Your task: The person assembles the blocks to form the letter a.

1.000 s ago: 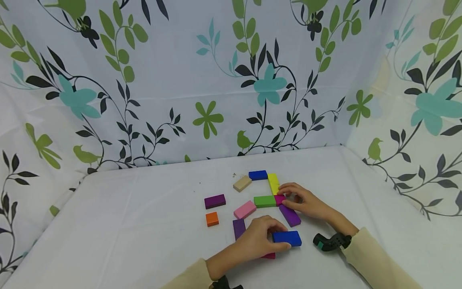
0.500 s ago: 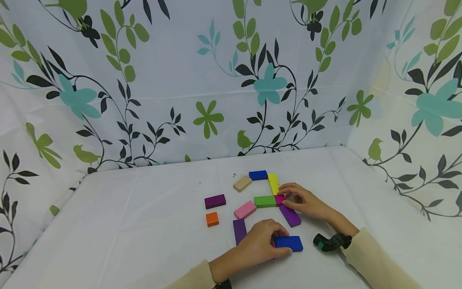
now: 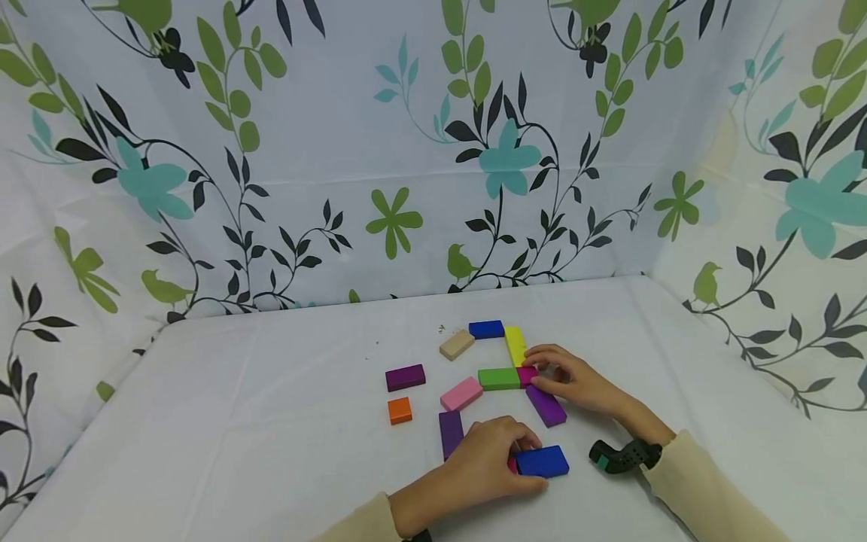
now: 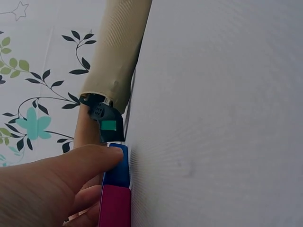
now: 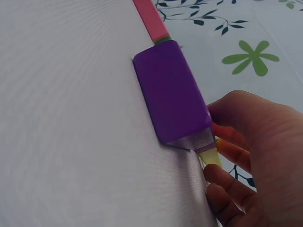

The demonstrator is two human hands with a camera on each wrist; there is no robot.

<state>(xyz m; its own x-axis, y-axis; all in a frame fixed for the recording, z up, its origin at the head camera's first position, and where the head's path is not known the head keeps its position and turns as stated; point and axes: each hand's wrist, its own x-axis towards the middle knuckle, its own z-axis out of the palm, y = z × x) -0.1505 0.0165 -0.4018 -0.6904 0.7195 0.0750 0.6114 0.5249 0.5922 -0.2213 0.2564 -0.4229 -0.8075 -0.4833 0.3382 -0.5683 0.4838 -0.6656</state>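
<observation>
Between thumb and fingers, my left hand [image 3: 484,463] pinches a blue block [image 3: 543,461] at the near side of the layout. A magenta block [image 4: 116,207] adjoins the blue one, mostly behind the hand in the head view. My right hand [image 3: 572,380] has thumb and index finger curled at a short magenta block [image 3: 527,376], which sits at the right end of a green block [image 3: 498,379]. Above its fingertips stands a yellow block [image 3: 515,345]. A purple block [image 5: 173,92] slants away below the right thumb.
A blue block [image 3: 486,330] and a beige block [image 3: 457,345] lie at the back. Left of the hands are a pink block [image 3: 461,394], a dark purple block [image 3: 405,378], an orange block [image 3: 400,411] and another purple block [image 3: 450,433]. A patterned cloth [image 3: 305,150] hangs behind.
My left hand has drawn the blue block slightly toward the near edge, and it now sits against the magenta block. The right hand has held its place.
</observation>
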